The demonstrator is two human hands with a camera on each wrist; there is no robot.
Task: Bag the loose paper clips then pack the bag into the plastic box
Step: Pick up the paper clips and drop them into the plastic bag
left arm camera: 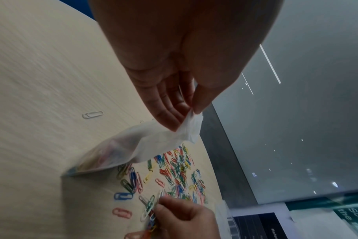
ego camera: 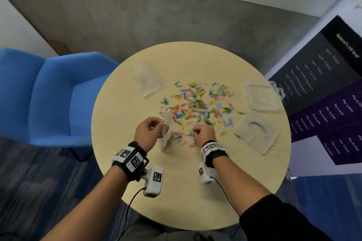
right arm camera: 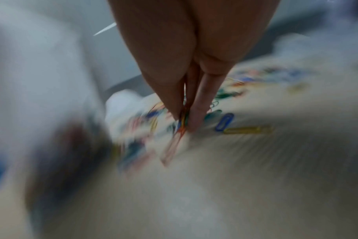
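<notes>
Coloured paper clips (ego camera: 199, 101) lie scattered over the middle of the round table (ego camera: 195, 191). My left hand (ego camera: 148, 133) pinches the rim of a small clear bag (ego camera: 166, 133) (left arm camera: 133, 148) that holds some clips and rests its bottom on the table. My right hand (ego camera: 201, 133) (left arm camera: 180, 213) pinches a bunch of clips (right arm camera: 182, 122) (left arm camera: 149, 211) at the near edge of the pile, just right of the bag. A clear plastic box (ego camera: 262, 96) lies open at the right, its lid (ego camera: 256, 133) in front of it.
A second empty clear bag (ego camera: 147, 78) lies at the table's far left. One white clip (ego camera: 191, 175) lies alone near me. A blue armchair (ego camera: 45, 94) stands to the left, a dark printed banner (ego camera: 325, 94) to the right.
</notes>
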